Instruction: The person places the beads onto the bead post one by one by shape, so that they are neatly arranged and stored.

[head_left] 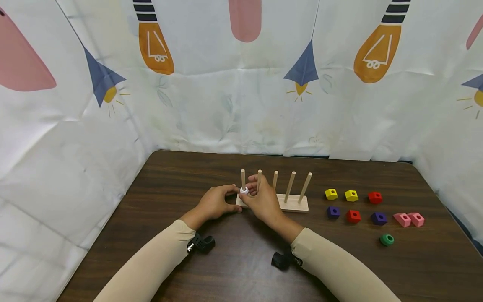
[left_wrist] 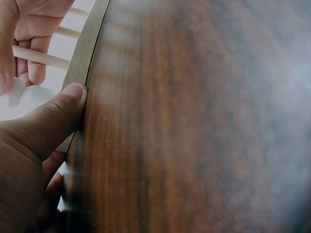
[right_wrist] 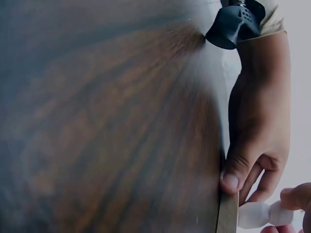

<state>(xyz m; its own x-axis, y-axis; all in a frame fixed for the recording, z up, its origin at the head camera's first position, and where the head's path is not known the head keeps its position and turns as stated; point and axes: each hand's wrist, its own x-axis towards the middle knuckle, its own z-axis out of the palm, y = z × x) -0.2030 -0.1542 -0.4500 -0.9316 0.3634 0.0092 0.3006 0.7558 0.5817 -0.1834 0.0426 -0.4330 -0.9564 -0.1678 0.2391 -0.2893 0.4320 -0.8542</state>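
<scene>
A wooden peg board (head_left: 299, 205) with several upright pegs stands on the table. My left hand (head_left: 216, 202) holds its left end, the thumb (left_wrist: 73, 92) pressed on the front edge and the other fingers curled behind. Two white beads sit one above the other low on the leftmost peg, the lower bead (right_wrist: 252, 215) against the base and the upper bead (right_wrist: 280, 213) over it. My right hand (head_left: 267, 203) reaches over the board and pinches the upper white bead between thumb and fingers. Its fingertips are partly hidden behind the pegs.
Right of the board lie two yellow blocks (head_left: 351, 196), two red blocks (head_left: 353, 216), two purple blocks (head_left: 379, 218), two pink blocks (head_left: 416, 219) and a green ring (head_left: 386, 239). A printed curtain (head_left: 241, 109) hangs behind the dark wooden table (head_left: 241, 268).
</scene>
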